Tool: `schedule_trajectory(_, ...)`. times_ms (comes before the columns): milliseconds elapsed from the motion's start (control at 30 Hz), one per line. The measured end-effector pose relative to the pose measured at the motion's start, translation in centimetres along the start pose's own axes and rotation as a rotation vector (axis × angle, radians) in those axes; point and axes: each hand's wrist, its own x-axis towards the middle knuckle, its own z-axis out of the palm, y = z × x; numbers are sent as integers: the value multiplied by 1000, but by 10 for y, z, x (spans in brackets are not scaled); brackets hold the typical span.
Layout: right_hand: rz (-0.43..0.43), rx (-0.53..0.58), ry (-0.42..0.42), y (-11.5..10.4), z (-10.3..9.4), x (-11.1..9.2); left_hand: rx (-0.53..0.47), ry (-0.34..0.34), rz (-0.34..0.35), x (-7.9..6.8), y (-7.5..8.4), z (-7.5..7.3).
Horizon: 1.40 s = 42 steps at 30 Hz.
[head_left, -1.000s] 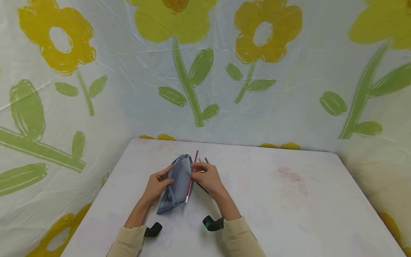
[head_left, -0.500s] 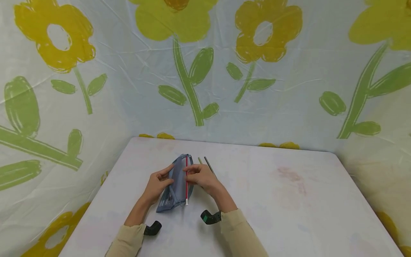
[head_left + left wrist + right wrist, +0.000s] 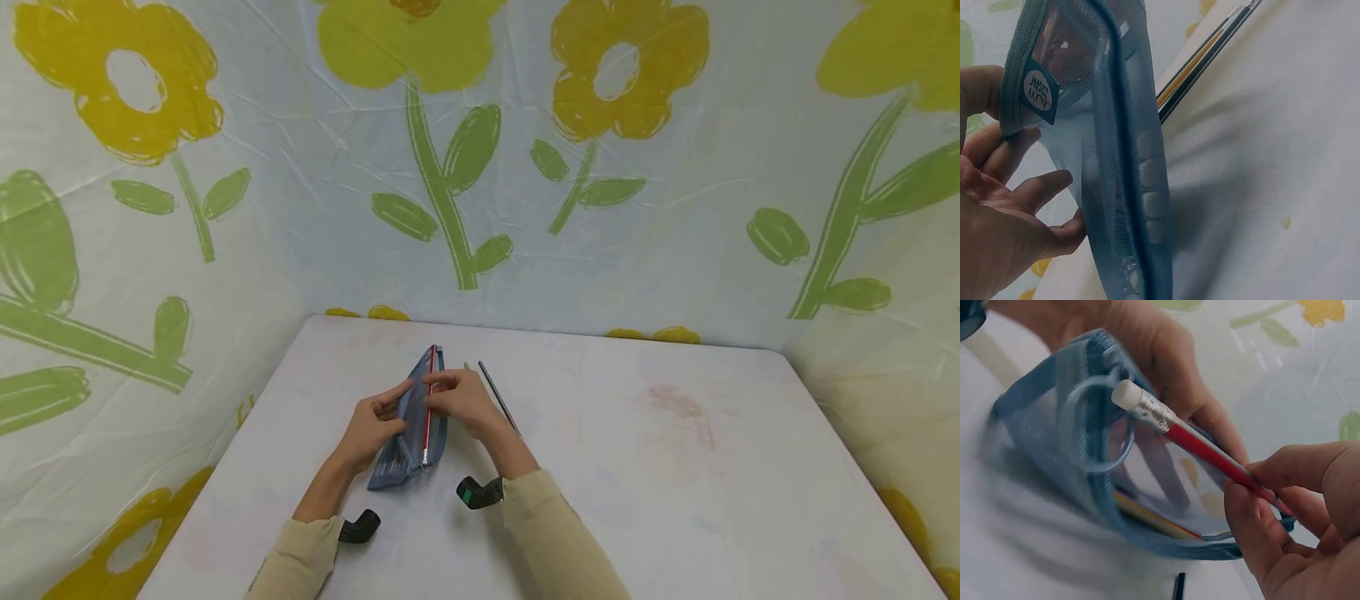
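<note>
The left hand [image 3: 367, 429] holds the blue mesh pouch [image 3: 1107, 181] by its edge, between thumb and fingers. The right hand [image 3: 461, 396], near to it, pinches the red pencil [image 3: 1207, 450] narrowly with thumb and fingertips. This pencil is between the two hands, at the pouch's opening, its white eraser [image 3: 1127, 395] toward the person. Just outside the right hand, a dark stick [image 3: 497, 394] and a yellow stick [image 3: 1190, 67] lie on the table [image 3: 675, 483]

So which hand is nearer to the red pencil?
The right: the right hand pinches the red pencil itself. The left hand holds the blue pouch by its edge, left of the pencil.
</note>
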Motion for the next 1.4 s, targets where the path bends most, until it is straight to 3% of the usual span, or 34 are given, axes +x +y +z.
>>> schedule_trajectory(233,22,36,15,-3,4,7,-40,-20,-5,3,0,-2)
schedule_trajectory(533,-23,-161,81,3,9,6,-41,-18,9,2,-10,2)
schedule_trajectory(867,56,-85,48,-1,5,15,-22,-29,10,4,-9,3)
schedule_trajectory(1133,4,-109,74,6,0,15,-40,-60,8,6,-6,6)
schedule_trajectory(1400,-44,-212,74,12,2,7,15,-24,-7,4,-5,7)
